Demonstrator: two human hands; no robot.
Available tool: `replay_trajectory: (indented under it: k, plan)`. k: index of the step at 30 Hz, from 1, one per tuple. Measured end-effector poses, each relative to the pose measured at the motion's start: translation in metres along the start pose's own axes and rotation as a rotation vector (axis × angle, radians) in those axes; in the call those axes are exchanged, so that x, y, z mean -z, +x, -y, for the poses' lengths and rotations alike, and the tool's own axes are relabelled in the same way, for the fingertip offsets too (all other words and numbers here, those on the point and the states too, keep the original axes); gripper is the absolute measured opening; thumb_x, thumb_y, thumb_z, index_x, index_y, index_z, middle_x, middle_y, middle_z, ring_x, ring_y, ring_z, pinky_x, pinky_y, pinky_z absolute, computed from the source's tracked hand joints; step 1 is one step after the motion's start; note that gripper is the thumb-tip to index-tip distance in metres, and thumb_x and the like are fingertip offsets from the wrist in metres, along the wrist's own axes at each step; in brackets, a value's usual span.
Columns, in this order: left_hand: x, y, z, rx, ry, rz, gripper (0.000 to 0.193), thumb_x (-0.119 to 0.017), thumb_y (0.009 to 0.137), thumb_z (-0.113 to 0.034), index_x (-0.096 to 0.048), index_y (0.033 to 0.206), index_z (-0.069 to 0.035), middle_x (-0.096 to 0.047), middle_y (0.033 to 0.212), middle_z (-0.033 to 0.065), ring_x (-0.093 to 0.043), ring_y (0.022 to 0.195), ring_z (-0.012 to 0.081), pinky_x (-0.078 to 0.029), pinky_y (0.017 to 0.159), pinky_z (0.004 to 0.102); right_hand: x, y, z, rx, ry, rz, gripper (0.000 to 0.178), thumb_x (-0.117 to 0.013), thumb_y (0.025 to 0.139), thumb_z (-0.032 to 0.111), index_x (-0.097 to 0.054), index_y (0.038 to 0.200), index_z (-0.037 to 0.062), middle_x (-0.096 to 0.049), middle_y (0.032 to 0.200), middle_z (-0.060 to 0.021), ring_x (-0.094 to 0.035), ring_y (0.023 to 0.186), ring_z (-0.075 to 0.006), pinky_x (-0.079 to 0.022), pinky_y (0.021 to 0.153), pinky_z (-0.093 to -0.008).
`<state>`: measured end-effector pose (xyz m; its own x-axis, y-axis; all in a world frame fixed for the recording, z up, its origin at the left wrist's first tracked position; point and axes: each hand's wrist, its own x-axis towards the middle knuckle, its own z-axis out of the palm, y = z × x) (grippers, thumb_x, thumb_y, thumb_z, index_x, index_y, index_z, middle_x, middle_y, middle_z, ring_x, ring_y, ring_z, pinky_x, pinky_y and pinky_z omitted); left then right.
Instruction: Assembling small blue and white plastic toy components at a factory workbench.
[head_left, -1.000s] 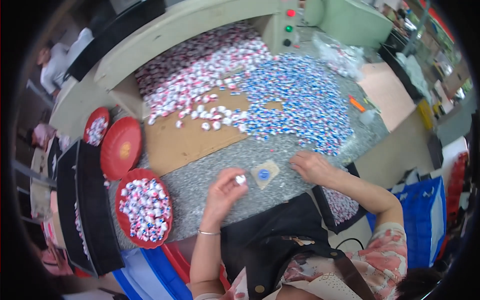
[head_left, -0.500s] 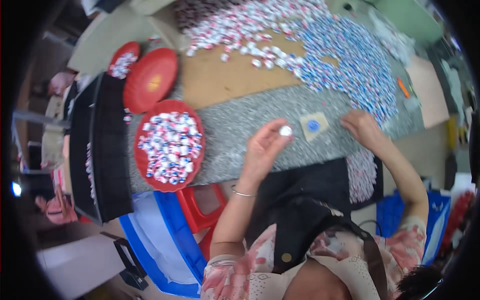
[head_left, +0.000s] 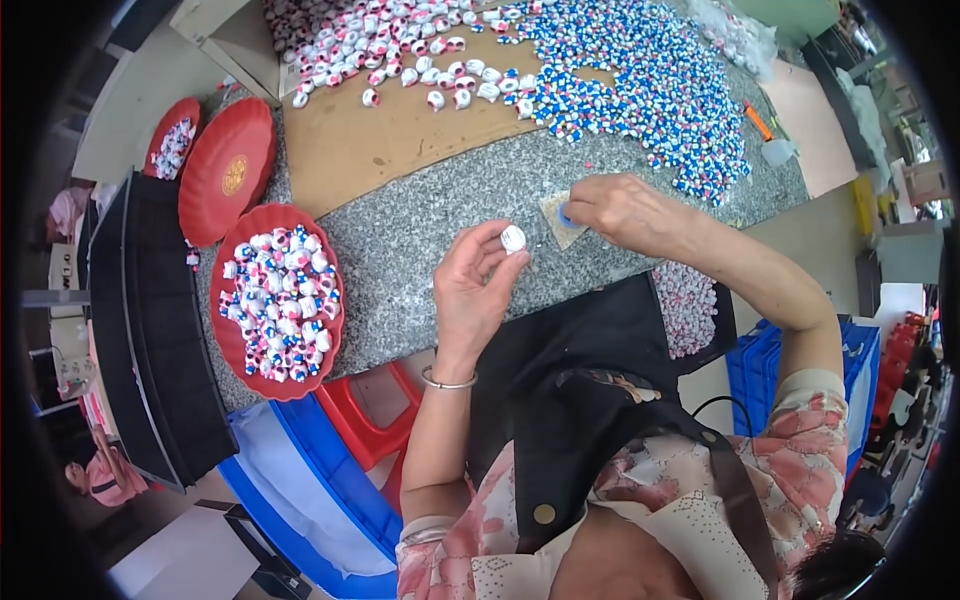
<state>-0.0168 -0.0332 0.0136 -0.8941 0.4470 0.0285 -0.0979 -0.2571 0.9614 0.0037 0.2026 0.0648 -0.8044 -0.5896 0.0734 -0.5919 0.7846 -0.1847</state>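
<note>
Centre of the frame: my left hand [head_left: 474, 285], one small rounded white piece [head_left: 513, 239] gripped between thumb and fingertips, raised toward the blue disc. Right of centre: my right hand [head_left: 625, 212], palm down, fingers bent together, tips over the small blue disc [head_left: 566, 216]; I cannot tell whether they grip it or merely touch it. Beneath the disc: one pale four-sided pad [head_left: 568, 238], partly covered by those fingers, lying on the speckled grey counter [head_left: 390, 270]. On my left wrist: one silver bangle [head_left: 447, 382]. Top of the frame, left of centre: loose white-and-pink pieces [head_left: 390, 45], many on a brown cardboard sheet [head_left: 350, 165]. Upper right of centre: a broad spread of smaller blue-and-white pieces [head_left: 640, 90]. Farther right: one orange-handled tool [head_left: 757, 121]. Left of the frame: one scalloped red tray [head_left: 270, 217] heaped with white, pink and blue pieces; just above it, one red plate [head_left: 225, 135] with a gold mark; above that, one smaller red dish [head_left: 186, 110] holding more pieces. Right of centre, below the counter edge: one black container [head_left: 725, 312] of small pale pink pieces. Lower left: one red stool [head_left: 345, 425] beside one blue bin [head_left: 325, 470], white-lined.
</note>
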Motion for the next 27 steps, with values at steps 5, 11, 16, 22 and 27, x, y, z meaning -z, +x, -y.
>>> replay_trajectory:
  k: [5, 11, 16, 22, 27]
  plan:
    - [-0.006, 0.004, 0.008, -0.050, 0.097, -0.044, 0.033, -0.068, 0.079, 0.010, -0.060, 0.111, 0.003, -0.059, 0.105, 0.0083, -0.064, 0.095, 0.0142, -0.056, 0.081, 0.0253, 0.003, -0.004, 0.003, -0.053, 0.098, -0.144, 0.016, -0.062, 0.076, 0.001, -0.061, 0.092, 0.0007, -0.058, 0.082, -0.0136, -0.062, 0.075, -0.0315, -0.050, 0.066, -0.0402]
    - [-0.020, 0.013, 0.014, -0.238, 0.358, -0.022, 0.033, -0.071, 0.077, 0.007, -0.062, 0.109, 0.001, -0.062, 0.105, 0.0126, -0.066, 0.092, 0.0182, -0.058, 0.076, 0.0271, 0.003, -0.009, 0.023, -0.415, 0.679, -0.412, 0.011, -0.063, 0.088, 0.007, -0.068, 0.093, -0.0013, -0.066, 0.085, -0.0089, -0.065, 0.074, -0.0188, -0.052, 0.067, -0.0302]
    - [-0.030, 0.008, 0.015, -0.374, 0.420, 0.056, 0.038, -0.073, 0.075, 0.006, -0.064, 0.111, -0.001, -0.063, 0.106, 0.0139, -0.067, 0.087, 0.0195, -0.059, 0.073, 0.0280, -0.005, -0.017, 0.030, -0.716, 1.407, -0.305, 0.013, -0.063, 0.091, 0.008, -0.069, 0.098, -0.0013, -0.066, 0.084, -0.0018, -0.061, 0.078, -0.0067, -0.051, 0.070, -0.0233]
    - [-0.020, 0.004, -0.004, 0.080, 0.040, 0.410, 0.025, -0.058, 0.093, -0.003, -0.063, 0.116, 0.004, -0.066, 0.090, 0.0094, -0.065, 0.075, 0.0128, -0.053, 0.066, 0.0219, 0.009, -0.026, 0.045, -0.355, 0.765, -0.365, 0.008, -0.068, 0.085, 0.008, -0.070, 0.090, 0.0021, -0.066, 0.076, -0.0075, -0.063, 0.067, -0.0172, -0.049, 0.063, -0.0293]
    - [-0.022, -0.002, -0.004, 0.178, 0.013, 0.355, 0.025, -0.053, 0.096, -0.004, -0.063, 0.116, 0.006, -0.067, 0.091, 0.0114, -0.065, 0.073, 0.0132, -0.053, 0.066, 0.0228, -0.011, -0.022, 0.056, -0.340, 0.732, -0.484, 0.009, -0.070, 0.083, 0.010, -0.069, 0.089, 0.0038, -0.062, 0.072, -0.0091, -0.063, 0.065, -0.0228, -0.048, 0.060, -0.0337]
